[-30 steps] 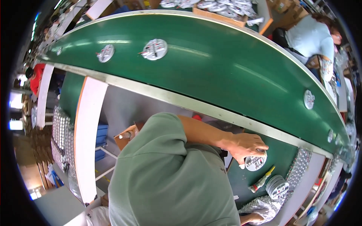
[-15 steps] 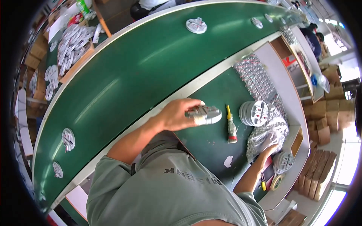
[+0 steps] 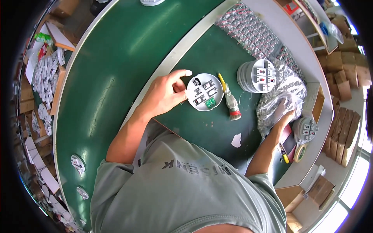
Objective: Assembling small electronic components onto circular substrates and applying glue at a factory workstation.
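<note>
I see a round white plastic disc [image 3: 204,92] lying flat on the dark green worktop [image 3: 217,128], with small metal bits on its face. My left hand [image 3: 165,95] is half open, fingers touching the disc's edge. Just beside it lies a small brush with a yellow handle [image 3: 229,97]. A stack of the same discs [image 3: 256,75] stands near. My right hand [image 3: 283,112] is inside a crinkly clear bag [image 3: 281,91]; I cannot tell its grip.
</note>
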Tool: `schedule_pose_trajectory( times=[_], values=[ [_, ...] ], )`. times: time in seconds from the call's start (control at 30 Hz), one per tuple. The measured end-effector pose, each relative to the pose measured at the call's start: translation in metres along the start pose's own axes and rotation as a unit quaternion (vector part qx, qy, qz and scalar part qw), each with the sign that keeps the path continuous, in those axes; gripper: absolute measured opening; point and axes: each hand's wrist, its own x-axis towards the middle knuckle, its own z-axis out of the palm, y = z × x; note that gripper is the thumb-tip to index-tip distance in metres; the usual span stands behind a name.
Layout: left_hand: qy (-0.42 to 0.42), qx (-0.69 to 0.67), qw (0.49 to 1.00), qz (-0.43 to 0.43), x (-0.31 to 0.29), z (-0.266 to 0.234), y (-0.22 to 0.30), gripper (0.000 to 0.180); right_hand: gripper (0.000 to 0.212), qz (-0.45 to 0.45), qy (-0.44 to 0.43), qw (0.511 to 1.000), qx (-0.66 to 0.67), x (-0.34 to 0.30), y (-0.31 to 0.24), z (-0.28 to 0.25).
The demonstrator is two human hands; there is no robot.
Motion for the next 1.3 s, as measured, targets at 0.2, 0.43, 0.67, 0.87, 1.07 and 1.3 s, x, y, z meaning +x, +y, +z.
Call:
schedule_pose_trajectory(
  times=[0.2, 0.43, 0.67, 0.87, 1.07, 1.3],
  values=[
    [0.137, 0.012, 0.990, 0.028, 0.004, 0.024, -0.004, 0.058, 0.038, 0.047, 0.004, 0.997, 0.054, -0.001, -0.003, -0.004],
    [0.166, 0.076, 0.982, 0.049, 0.011, 0.039, 0.003, 0.046, 0.042, 0.006, -0.030, 0.994, -0.104, -0.004, -0.047, -0.008],
    [0.180, 0.115, 0.975, 0.069, 0.010, 0.039, 0.009, 0.033, 0.042, -0.023, -0.057, 0.990, -0.130, 0.001, -0.068, -0.014],
    [0.149, 0.068, 0.983, 0.083, 0.010, 0.038, 0.011, 0.030, 0.038, 0.072, -0.019, 0.997, -0.010, -0.005, 0.042, -0.012],
    [0.158, 0.030, 0.984, 0.081, 0.001, 0.038, 0.010, 0.030, 0.035, 0.028, -0.015, 0.999, -0.039, -0.003, -0.036, -0.009],
    [0.137, 0.010, 0.987, 0.088, -0.003, 0.036, 0.016, 0.029, 0.035, 0.064, -0.008, 0.998, 0.002, -0.001, -0.022, -0.012]
  ],
)
